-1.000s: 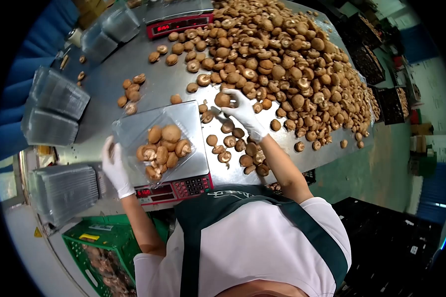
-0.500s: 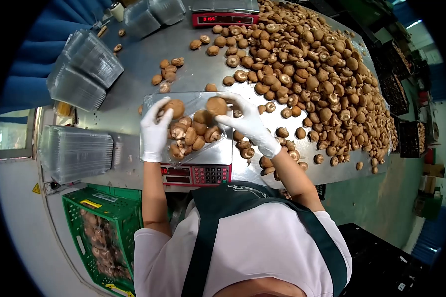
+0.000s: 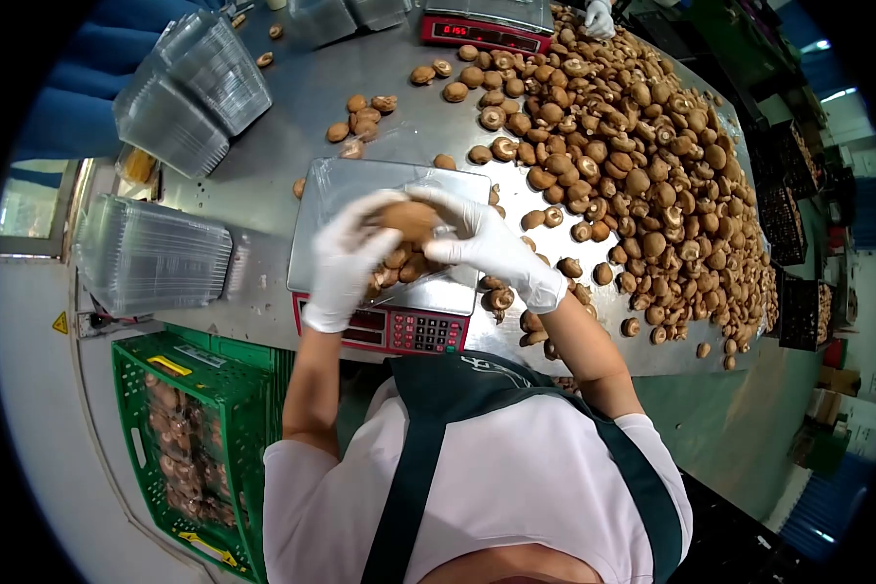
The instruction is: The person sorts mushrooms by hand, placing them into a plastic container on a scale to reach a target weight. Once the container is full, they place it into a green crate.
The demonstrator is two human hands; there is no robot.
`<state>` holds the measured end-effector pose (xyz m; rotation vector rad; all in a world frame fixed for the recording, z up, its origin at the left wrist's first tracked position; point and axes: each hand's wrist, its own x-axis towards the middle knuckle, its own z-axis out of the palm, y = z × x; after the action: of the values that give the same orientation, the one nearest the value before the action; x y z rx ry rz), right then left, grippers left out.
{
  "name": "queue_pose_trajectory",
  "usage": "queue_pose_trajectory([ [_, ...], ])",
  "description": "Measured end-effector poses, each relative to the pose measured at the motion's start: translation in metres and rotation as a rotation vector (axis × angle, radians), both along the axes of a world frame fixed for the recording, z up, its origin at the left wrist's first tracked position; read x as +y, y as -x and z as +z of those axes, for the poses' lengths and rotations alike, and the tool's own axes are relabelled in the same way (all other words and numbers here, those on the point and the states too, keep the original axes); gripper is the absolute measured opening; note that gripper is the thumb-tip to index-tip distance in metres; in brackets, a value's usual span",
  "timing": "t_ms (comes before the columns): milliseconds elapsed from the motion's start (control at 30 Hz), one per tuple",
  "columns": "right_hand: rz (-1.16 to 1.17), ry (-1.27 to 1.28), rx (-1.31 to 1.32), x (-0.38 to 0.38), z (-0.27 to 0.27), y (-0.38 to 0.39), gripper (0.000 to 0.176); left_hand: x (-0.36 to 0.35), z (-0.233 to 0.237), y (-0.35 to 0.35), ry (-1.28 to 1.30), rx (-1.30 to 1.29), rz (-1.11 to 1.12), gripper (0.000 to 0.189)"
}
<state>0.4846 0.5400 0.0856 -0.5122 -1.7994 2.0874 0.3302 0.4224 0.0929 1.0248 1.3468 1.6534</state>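
Over the scale (image 3: 326, 190), my gloved left hand (image 3: 348, 258) curls its fingers round a large brown mushroom (image 3: 409, 222); the hand is slightly blurred. My gloved right hand (image 3: 501, 251) closes on the same mushroom from the other side, thumb below and fingers above. Under the hands, a clear plastic tray with smaller mushrooms (image 3: 391, 271) rests on the scale's metal plate, partly hidden by my left hand. The red keypad panel (image 3: 428, 331) of the scale faces me.
A big mushroom heap (image 3: 642, 175) covers the table's right side. Stacked clear trays (image 3: 156, 255) stand at left. A second scale (image 3: 487, 34) is at the back, near another person's gloved hand (image 3: 599, 18). A green crate (image 3: 180, 438) holds packed mushrooms below left.
My hands have come together over the tray, where before each held a mushroom apart. The view has shifted, and another person's gloved hand now shows at the heap's far end.
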Motion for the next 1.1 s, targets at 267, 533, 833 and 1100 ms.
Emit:
queue_pose_trajectory([
  [267,-0.662,-0.649,-0.465,0.07,-0.081,-0.044,0.05,0.026,-0.009,0.061,0.173,0.051,0.54,0.035],
  [533,-0.488,-1.01,-0.919,0.107,-0.158,-0.08,0.049,0.032,-0.071,0.119,0.277,-0.342,0.424,0.056],
  [833,-0.368,-0.269,-0.31,0.043,-0.037,-0.058,0.043,-0.035,-0.039,0.086,-0.047,0.058,0.244,0.036],
  [1100,-0.086,-0.226,-0.559,0.007,-0.04,-0.042,0.05,-0.09,-0.063,0.009,0.619,-0.04,0.271,0.04],
])
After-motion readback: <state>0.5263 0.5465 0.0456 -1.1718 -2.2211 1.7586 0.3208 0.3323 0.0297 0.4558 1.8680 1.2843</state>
